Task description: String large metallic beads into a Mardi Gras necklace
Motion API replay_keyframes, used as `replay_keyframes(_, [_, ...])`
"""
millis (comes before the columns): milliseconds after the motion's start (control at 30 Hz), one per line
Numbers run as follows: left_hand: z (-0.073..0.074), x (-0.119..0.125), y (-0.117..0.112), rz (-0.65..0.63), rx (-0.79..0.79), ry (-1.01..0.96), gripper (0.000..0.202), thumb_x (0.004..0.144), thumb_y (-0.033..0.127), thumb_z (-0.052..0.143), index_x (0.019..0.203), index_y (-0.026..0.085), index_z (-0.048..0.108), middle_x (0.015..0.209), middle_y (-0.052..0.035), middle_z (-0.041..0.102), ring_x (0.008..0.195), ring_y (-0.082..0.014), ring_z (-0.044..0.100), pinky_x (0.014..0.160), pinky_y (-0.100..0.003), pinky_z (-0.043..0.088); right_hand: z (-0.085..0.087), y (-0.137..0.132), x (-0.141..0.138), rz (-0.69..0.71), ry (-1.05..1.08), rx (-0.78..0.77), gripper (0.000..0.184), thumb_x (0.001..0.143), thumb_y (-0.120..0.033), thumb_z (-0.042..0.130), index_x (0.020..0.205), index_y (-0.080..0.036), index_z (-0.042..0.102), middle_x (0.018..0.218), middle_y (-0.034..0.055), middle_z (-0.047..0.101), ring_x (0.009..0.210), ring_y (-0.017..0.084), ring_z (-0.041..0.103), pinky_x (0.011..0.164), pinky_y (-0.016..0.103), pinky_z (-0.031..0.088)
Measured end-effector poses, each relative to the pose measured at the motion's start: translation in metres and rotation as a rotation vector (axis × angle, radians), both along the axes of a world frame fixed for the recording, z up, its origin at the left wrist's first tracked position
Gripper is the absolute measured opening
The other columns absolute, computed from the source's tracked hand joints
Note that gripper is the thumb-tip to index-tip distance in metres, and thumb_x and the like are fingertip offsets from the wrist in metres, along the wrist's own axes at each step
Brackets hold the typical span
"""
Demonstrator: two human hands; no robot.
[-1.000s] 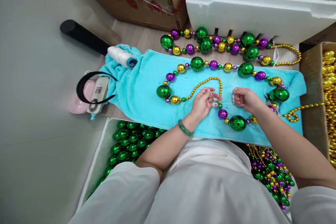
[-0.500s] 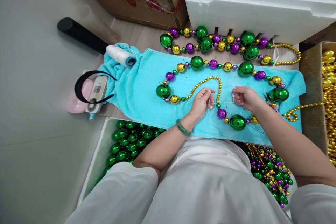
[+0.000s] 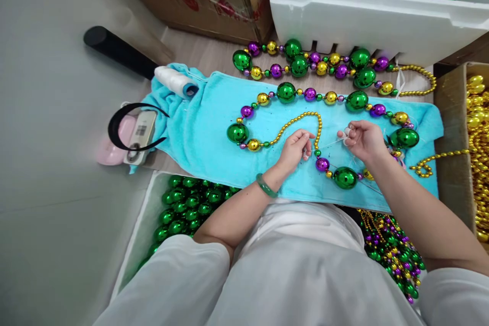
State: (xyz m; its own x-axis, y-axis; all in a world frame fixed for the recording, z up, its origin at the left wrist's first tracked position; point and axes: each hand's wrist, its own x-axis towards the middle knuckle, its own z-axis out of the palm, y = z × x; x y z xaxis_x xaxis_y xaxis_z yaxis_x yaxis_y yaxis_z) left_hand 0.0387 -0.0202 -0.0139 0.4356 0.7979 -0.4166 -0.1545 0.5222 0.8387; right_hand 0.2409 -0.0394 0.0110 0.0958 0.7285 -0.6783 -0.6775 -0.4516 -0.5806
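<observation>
A thin white thread [image 3: 324, 145] runs between my two hands. My left hand [image 3: 295, 148], with a green bangle [image 3: 266, 186] on its wrist, pinches the thread's left end beside a string of small gold beads [image 3: 320, 125]. The other end is in the bent fingers of my right hand [image 3: 361, 138], palm partly turned up. Around both hands lies a loop of green, purple and gold beads [image 3: 286, 92], spread on a turquoise towel [image 3: 206, 127]. My right wrist covers part of the loop.
A finished-looking bead necklace [image 3: 299, 66] lies beyond the towel. White foam box [image 3: 367, 20] and cardboard boxes [image 3: 214, 0] stand behind. On the left are a thread spool [image 3: 173, 80], a black headband [image 3: 114, 127] and a pink case [image 3: 110, 147]. Green beads [image 3: 187, 204] fill a bin below.
My right hand has turned and opened its fingers a little, rising slightly away from me. The thread now slants up to the right. My left hand has barely moved.
</observation>
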Motion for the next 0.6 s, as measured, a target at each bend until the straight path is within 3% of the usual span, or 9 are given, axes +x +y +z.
replay_keyframes(133, [0.001,0.0,0.0,-0.004,0.003,0.011,0.018,0.09,0.032,0.053,0.083,0.015,0.057,0.052,0.0061,0.048,0.037,-0.0044,0.041,0.036,-0.015,0.031,0.004,-0.002,-0.003,0.063,0.005,0.099,0.023,0.064,-0.021,0.062,0.062,-0.02,0.04,0.048,-0.0031,0.036,0.049,0.01,0.047,0.032,0.014,0.022])
replay_keyframes(433, [0.002,-0.001,-0.001,-0.03,0.035,0.059,0.018,0.088,0.032,0.056,0.079,0.016,0.058,0.049,0.0068,0.043,0.038,-0.0044,0.039,0.037,-0.015,0.027,0.003,-0.006,-0.003,0.144,0.001,0.123,0.027,0.068,-0.022,0.062,0.061,-0.022,0.036,0.052,-0.007,0.023,0.04,0.007,0.022,0.03,0.016,0.018])
replay_keyframes(600, [0.004,0.0,-0.004,-0.017,0.078,0.083,0.017,0.088,0.023,0.052,0.072,0.016,0.054,0.046,0.0081,0.038,0.038,-0.0031,0.034,0.041,-0.014,0.026,-0.008,-0.01,0.005,0.171,-0.032,0.01,0.033,0.064,-0.019,0.061,0.059,-0.022,0.029,0.049,-0.0083,0.021,0.04,0.006,0.015,0.03,0.016,0.015])
